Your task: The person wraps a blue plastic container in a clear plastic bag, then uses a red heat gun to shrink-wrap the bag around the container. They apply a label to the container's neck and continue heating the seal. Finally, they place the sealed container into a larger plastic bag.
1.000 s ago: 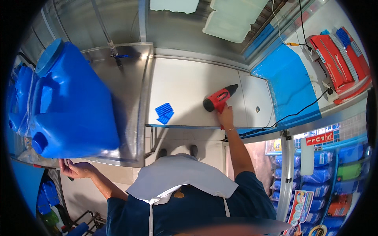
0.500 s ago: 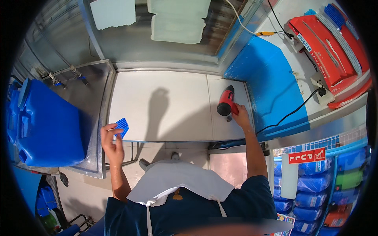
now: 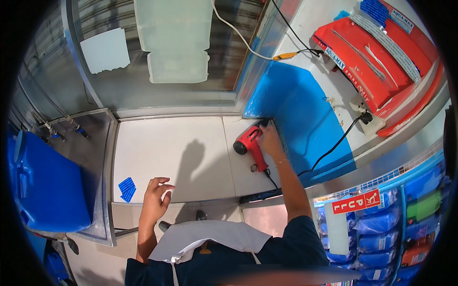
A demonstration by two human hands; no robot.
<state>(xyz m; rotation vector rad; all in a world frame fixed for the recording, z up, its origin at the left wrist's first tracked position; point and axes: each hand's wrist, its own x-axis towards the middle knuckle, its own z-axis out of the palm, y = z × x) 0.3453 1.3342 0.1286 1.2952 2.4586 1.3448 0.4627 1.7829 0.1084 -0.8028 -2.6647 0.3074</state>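
Since half a second ago, the left hand (image 3: 155,200) has let go of the blue strips (image 3: 127,188) and drawn back toward six o'clock.

Fingers loosely spread, it hovers at the white counter (image 3: 181,157) edge; the strips lie on the counter at its nine o'clock. At two o'clock the right hand (image 3: 270,141) rests on the red heat gun (image 3: 249,143); whether its fingers close around it, I cannot tell. A large blue jug (image 3: 45,186) stands far toward nine o'clock.

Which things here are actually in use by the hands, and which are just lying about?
In use:
- red heat gun, under the right hand
- blue strips on the white counter, near the open left hand

Lying about:
- blue water jug
- red case
- wall socket
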